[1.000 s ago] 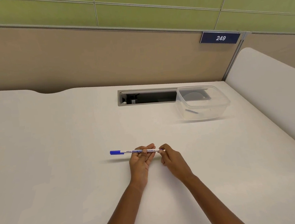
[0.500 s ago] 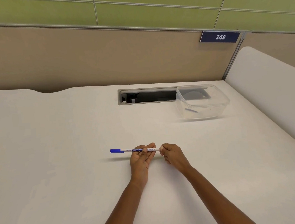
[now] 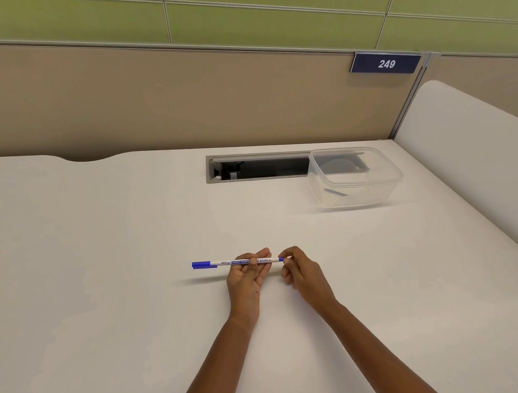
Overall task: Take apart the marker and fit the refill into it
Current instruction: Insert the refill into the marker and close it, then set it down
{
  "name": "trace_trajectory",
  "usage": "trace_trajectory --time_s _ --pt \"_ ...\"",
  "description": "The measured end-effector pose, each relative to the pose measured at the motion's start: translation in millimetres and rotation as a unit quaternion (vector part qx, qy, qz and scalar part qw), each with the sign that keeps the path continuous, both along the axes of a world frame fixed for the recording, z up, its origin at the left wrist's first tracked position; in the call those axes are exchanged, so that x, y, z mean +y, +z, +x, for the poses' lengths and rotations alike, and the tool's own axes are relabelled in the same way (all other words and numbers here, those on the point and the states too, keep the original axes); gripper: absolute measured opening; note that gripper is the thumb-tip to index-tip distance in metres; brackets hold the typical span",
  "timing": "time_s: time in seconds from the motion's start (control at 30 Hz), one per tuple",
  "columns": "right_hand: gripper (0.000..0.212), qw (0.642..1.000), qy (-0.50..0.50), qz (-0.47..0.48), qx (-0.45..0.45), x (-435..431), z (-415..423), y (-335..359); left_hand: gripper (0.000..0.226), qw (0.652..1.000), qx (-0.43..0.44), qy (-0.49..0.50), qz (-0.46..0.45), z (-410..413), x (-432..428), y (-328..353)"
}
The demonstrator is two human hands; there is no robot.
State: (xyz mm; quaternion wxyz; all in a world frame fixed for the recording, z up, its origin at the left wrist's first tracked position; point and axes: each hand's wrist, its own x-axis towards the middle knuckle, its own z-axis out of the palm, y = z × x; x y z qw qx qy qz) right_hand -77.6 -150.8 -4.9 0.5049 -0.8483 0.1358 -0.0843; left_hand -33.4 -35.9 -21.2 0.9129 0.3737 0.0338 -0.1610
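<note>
A slim white marker (image 3: 222, 263) with a blue cap at its left end lies level above the white table, printed side up. My left hand (image 3: 249, 274) grips its barrel near the middle, thumb across the print. My right hand (image 3: 297, 269) pinches the small blue plug at the marker's right end between thumb and forefinger. A dark thin stick (image 3: 335, 192), possibly the refill, lies inside the clear plastic box (image 3: 375, 191) at the back right.
An open cable slot (image 3: 258, 169) is cut into the table (image 3: 102, 270) behind my hands, and the clear box partly covers its right end. A beige partition wall with a sign reading 249 (image 3: 386, 63) runs along the back. A white side panel (image 3: 481, 160) rises at the right.
The marker and both hands have barely shifted. My right fingers have closed more tightly around the marker's right end, where the blue plug now shows.
</note>
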Motion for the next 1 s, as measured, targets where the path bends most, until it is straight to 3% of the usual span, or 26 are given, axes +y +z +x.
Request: trace_trajectory --time_s 0.2,0.4,0.6,0.8,1.0 --pt "0.021 0.997 0.038 -0.074 -0.001 -2.8 -1.2 -1.5 0.018 1.0 0.004 -0.006 -0.005 -0.8 -0.2 1.5" --pt "0.018 0.997 0.035 -0.075 -0.007 -3.3 1.5 2.8 0.017 1.0 0.0 -0.018 0.005 -1.3 1.4 1.5" --pt "0.037 0.998 0.029 0.026 0.045 -7.1 1.6 11.1 0.018 0.999 -0.008 -0.038 0.012 -3.0 3.0 3.2" --pt "0.04 0.976 0.042 0.167 0.137 -6.1 9.5 23.6 0.018 0.999 -0.004 -0.032 0.004 -1.8 3.4 2.9" --pt "0.037 0.988 0.036 0.1 0.11 -5.2 6.7 18.4 0.019 1.0 -0.012 -0.026 0.005 -3.7 2.3 2.3"
